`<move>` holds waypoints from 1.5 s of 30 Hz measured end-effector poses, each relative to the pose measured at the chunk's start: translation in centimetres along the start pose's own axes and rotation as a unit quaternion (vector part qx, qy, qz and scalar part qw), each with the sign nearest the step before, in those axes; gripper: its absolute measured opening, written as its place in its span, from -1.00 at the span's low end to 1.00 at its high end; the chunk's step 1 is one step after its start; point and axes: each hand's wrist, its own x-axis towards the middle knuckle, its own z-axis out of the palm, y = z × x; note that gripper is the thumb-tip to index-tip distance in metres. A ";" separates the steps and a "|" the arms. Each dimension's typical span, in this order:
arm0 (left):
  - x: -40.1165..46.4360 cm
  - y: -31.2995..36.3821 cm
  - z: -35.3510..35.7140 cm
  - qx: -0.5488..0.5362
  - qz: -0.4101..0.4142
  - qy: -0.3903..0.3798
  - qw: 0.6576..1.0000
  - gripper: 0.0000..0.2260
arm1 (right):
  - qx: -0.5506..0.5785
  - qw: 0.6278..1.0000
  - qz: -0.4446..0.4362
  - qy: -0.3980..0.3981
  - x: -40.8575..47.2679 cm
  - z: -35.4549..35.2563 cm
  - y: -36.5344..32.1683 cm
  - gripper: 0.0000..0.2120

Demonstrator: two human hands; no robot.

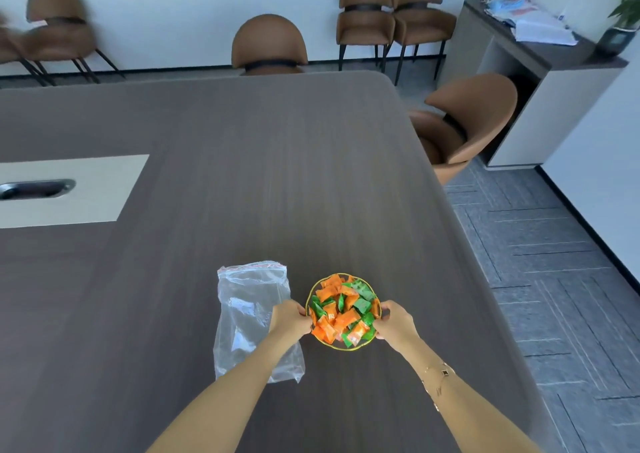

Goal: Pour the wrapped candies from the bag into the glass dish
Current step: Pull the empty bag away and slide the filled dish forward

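Observation:
A round glass dish with a gold rim (312, 291) stands on the dark table, heaped with orange and green wrapped candies (343, 310). My left hand (289, 317) grips the dish's left rim and my right hand (394, 321) grips its right rim. A clear plastic zip bag (247, 300) lies flat and looks empty just left of the dish, partly under my left forearm.
The dark wooden table (242, 175) reaches far ahead, with its right edge close to the dish. A pale inset panel with a metal cable slot (38, 188) sits at the left. Brown chairs (268, 46) line the far side and right; a cabinet (540, 54) stands at the right.

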 end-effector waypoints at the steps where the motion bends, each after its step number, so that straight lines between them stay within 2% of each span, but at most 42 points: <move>1: 0.1 0.8 -0.7 0.002 0.004 0.005 1.000 -0.66 | 0.003 1.000 -0.005 0.002 0.1 -0.6 -0.6 -0.75; 9: 5.1 7.6 -5.3 -0.037 0.032 0.048 0.998 -0.71 | 0.030 0.999 -0.037 0.017 4.9 -5.6 -6.7 -0.74; 14: 10.6 12.0 -8.2 -0.056 0.039 0.071 0.995 -0.71 | 0.029 0.998 -0.053 0.014 11.1 -8.4 -11.7 -0.73; 20: 19.0 16.4 -10.6 -0.075 0.010 0.081 0.994 -0.76 | -0.003 0.998 -0.067 0.000 19.7 -10.4 -16.9 -0.76; 23: 23.4 17.6 -10.8 -0.067 0.002 0.086 0.994 -0.72 | -0.020 0.997 -0.070 -0.010 24.3 -10.7 -18.7 -0.80; 27: 29.2 18.7 -10.7 -0.065 0.002 0.093 0.993 -0.74 | -0.025 0.997 -0.065 -0.014 30.5 -10.1 -19.8 -0.88; 33: 34.8 19.4 -9.7 -0.043 0.011 0.094 0.995 -0.70 | -0.019 0.999 -0.045 -0.019 37.1 -9.1 -19.6 -0.83; 38: 36.7 19.2 -8.9 -0.042 0.019 0.091 0.995 -0.64 | -0.034 0.998 -0.048 -0.018 38.9 -8.8 -19.3 -0.84; 45: 37.4 18.2 -7.8 -0.060 0.009 0.089 0.994 -0.75 | -0.031 0.997 -0.068 -0.007 38.9 -8.4 -19.5 -0.78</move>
